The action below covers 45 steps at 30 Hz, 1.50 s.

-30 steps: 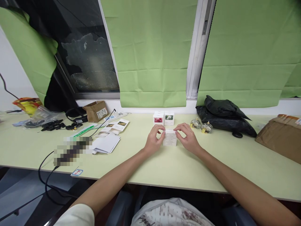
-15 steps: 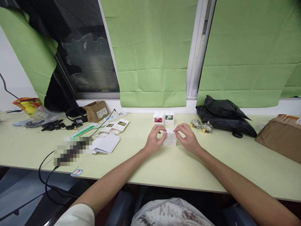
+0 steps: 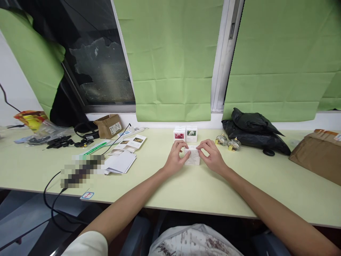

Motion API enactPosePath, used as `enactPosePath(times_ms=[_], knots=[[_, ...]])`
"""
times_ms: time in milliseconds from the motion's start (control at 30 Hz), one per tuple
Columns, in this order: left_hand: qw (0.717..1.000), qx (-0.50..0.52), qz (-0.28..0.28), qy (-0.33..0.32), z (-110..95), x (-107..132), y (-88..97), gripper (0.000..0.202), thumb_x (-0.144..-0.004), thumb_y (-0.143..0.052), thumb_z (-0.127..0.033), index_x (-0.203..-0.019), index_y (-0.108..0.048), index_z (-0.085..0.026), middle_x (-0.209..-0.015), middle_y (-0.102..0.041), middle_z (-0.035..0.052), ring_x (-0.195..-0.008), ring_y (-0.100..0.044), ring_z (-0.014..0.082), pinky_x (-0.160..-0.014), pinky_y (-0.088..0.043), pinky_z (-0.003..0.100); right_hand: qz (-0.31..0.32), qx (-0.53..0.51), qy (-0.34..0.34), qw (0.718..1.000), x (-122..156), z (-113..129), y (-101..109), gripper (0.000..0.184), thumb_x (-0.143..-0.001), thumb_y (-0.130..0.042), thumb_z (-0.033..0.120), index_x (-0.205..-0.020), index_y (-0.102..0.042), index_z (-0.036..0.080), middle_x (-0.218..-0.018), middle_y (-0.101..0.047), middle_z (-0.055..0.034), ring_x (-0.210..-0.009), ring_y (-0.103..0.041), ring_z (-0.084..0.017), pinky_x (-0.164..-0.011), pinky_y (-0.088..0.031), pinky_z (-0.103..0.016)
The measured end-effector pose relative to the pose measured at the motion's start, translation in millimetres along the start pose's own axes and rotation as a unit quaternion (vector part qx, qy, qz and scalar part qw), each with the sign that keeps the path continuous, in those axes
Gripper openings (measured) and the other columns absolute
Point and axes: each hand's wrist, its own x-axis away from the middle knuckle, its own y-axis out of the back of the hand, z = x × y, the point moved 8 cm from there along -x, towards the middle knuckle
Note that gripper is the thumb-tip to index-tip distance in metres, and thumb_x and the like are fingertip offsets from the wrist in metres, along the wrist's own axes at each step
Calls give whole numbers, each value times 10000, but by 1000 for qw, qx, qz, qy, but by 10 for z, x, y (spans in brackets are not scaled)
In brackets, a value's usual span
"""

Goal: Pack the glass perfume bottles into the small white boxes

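Note:
A small white box [image 3: 193, 158] with fine print stands on the pale green table [image 3: 186, 185] in front of me. My left hand [image 3: 176, 156] grips its left side, thumb and fingers pressed on its top edge. My right hand [image 3: 211, 155] holds its right side, fingers curled over the top. Just behind stand two more small white boxes, one with a pink picture [image 3: 179, 134] and one with a white flower picture [image 3: 191, 133].
Two small glass bottles with gold caps [image 3: 228, 142] sit right of the boxes, by a black plastic bag [image 3: 253, 131]. A brown carton [image 3: 318, 154] lies far right. Leaflets [image 3: 121, 161], cables, a small cardboard box [image 3: 108, 125] and black parts lie on the left.
Both hands have closed in slightly over the top of the white box; my fingers now press nearer its middle. The box stays in place.

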Motion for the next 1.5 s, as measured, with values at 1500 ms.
enactPosePath(times_ms=[1500], knots=[[979, 99, 29, 174, 516, 66, -91, 265, -946, -678, -405, -1087, -544, -225, -1062, -626, 38, -913, -599, 161, -774, -503, 285, 96, -66, -88, 989, 102, -169, -223, 350, -957, -609, 292, -1300, -546, 266, -1232, -638, -77, -1091, -631, -245, -950, -533, -406]])
